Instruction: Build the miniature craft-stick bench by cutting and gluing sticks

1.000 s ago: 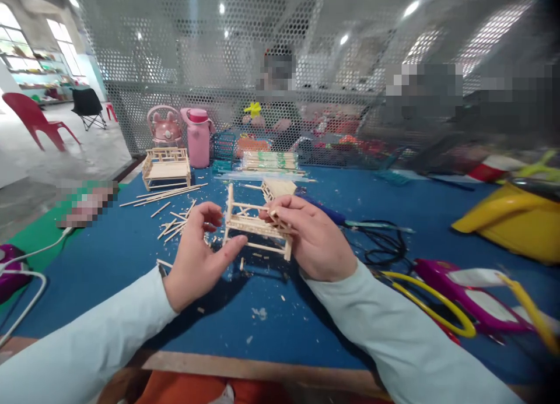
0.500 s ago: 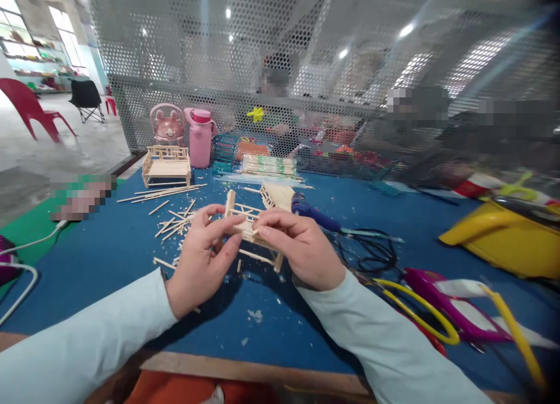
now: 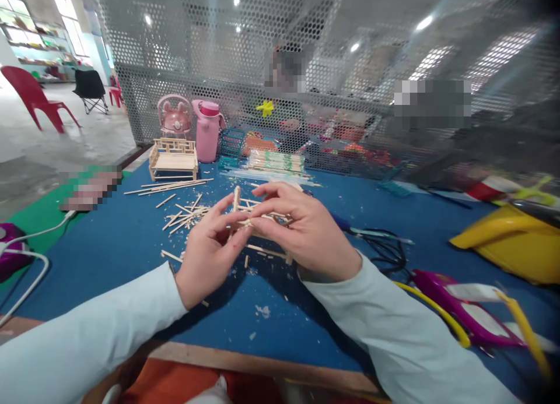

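A small chair-like frame of wooden sticks (image 3: 237,200) stands tilted on the blue tabletop between my hands, its middle mostly covered by fingers. My left hand (image 3: 212,252) is closed at the frame's left side, with thumb and fingertips at its seat edge. My right hand (image 3: 312,235) reaches over the frame from the right, pinching a short wooden stick (image 3: 247,222) against it, close to the left thumb. The stick's far end is hidden.
Loose sticks (image 3: 186,214) and shavings lie left of the hands. Behind them stand a finished stick bench (image 3: 175,161) and a pink bottle (image 3: 207,133). Bagged sticks (image 3: 277,161) lie by the mesh screen. A black cable (image 3: 387,246), purple device (image 3: 459,311) and yellow holder (image 3: 511,235) are at right.
My right hand has moved left and forward over the frame, bringing its fingertips against those of my left hand. The right hand now covers more of the frame. The view has shifted slightly.
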{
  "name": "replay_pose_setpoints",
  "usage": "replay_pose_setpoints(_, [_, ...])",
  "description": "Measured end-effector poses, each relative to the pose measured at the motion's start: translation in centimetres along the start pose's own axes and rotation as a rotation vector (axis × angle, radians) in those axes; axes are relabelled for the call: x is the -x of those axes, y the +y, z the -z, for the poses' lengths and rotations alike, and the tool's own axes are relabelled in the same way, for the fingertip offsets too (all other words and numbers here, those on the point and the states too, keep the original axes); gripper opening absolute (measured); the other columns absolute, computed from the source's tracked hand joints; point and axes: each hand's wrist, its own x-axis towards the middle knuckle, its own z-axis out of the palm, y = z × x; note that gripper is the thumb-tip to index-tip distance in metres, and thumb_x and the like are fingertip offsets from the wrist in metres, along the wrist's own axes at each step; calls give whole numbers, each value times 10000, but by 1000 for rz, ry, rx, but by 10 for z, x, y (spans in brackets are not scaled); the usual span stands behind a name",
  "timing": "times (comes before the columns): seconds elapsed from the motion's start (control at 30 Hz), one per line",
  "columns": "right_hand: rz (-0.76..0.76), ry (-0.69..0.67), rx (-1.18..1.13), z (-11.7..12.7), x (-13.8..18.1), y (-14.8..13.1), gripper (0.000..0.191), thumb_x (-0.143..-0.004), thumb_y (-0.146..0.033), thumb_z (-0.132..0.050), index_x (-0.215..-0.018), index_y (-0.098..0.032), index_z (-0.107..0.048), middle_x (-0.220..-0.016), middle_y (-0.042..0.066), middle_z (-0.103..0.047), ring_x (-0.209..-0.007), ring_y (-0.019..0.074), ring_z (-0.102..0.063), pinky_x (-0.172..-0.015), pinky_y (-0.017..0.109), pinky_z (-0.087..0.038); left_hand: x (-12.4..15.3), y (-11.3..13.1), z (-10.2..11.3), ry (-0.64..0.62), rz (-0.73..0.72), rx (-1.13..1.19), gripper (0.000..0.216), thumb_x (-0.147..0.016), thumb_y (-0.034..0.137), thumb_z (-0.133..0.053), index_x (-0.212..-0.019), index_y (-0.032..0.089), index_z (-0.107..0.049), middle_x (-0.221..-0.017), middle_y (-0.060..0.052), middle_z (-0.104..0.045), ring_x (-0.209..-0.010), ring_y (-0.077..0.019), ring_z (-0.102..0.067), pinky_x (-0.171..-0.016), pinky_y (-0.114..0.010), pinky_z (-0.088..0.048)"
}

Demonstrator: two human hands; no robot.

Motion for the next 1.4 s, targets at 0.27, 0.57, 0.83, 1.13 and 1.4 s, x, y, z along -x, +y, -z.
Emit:
replay_pose_setpoints(0.27, [-7, -22, 35, -4, -2, 0, 105, -794, -160, -602, -777, -188, -701, -918, 47, -653, -846, 144, -618, -779, 288, -476, 2, 0, -6, -36, 173, 376, 188, -786, 237, -626, -905, 217, -482, -1416, -76, -425, -633, -51, -622, -523, -185, -463])
replay_pose_setpoints(0.57, [-118, -71, -6, -7, -1, -1, 118, -798, -164, -602, -768, -161, -716, -692, 10, -658, -590, 94, -552, -572, 216, -419, -2, 4, -4, 54, 316, 367, 319, -741, 243, -655, -924, 211, -396, -908, 11, -538, -590, -42, -502, -524, -178, -396])
replay_pose_setpoints(0.83, [-218, 17, -45, -13, 1, -1, 118, -786, -196, -601, -770, -164, -714, -725, 13, -691, -585, 99, -569, -544, 214, -411, -5, 2, -2, 34, 361, 317, 314, -726, 315, -664, -945, 186, -479, -805, 11, -559, -629, -87, -520, -583, -222, -434])
replay_pose_setpoints(1.13, [-116, 13, -25, -13, 3, 1, 117, -798, -195, -608, -790, -173, -722, -721, 15, -658, -619, 104, -564, -579, 230, -429, -8, 12, 5, -106, 472, 281, 328, -701, 379, -692, -917, 145, -613, -762, -18, -624, -544, -83, -532, -496, -210, -430])
replay_pose_setpoints(1.4, [-17, 16, 98, -13, 5, 6, 127, -819, -238, -614, -844, -215, -736, -812, 37, -663, -782, 156, -605, -719, 296, -455, -9, 18, 4, -105, 543, 391, 276, -699, 376, -681, -826, 145, -602, -791, -3, -590, -613, -84, -526, -549, -215, -495])
